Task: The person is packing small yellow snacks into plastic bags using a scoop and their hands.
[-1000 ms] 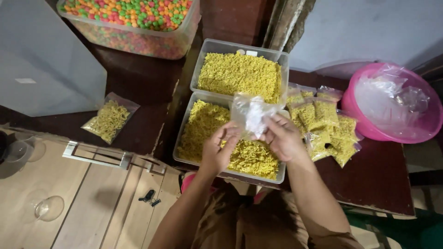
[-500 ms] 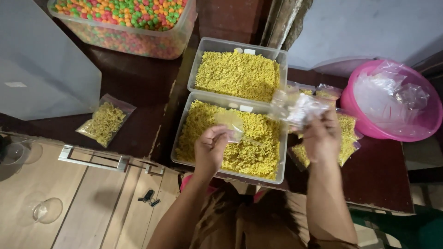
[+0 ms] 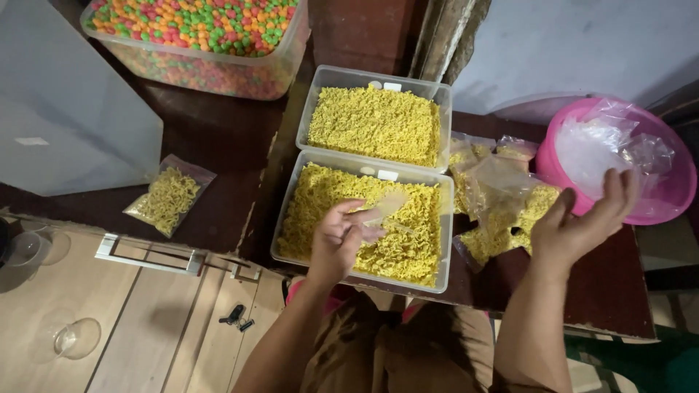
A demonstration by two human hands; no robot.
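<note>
The left hand [image 3: 336, 236] hovered over the near tub [image 3: 291, 211] of yellow crumbled noodles, its fingers pinched together on a small clear bag [image 3: 384, 207] that stuck out flat past the fingertips. The bag looked thin, see-through and empty, though it was hard to read against the noodles beneath. The right hand [image 3: 582, 222] was spread wide, palm open, holding nothing, at the surface's right side between a heap of filled noodle packets [image 3: 502, 211] and a pink basin [image 3: 673, 196] lined with loose clear plastic. A second noodle tub [image 3: 314, 98] sat just behind the first, touching it. A tub of coloured sweets [image 3: 211, 69] stood at the surface's far left edge, cut off by the frame. One filled packet [image 3: 169, 198] lay alone near the left front edge.
</note>
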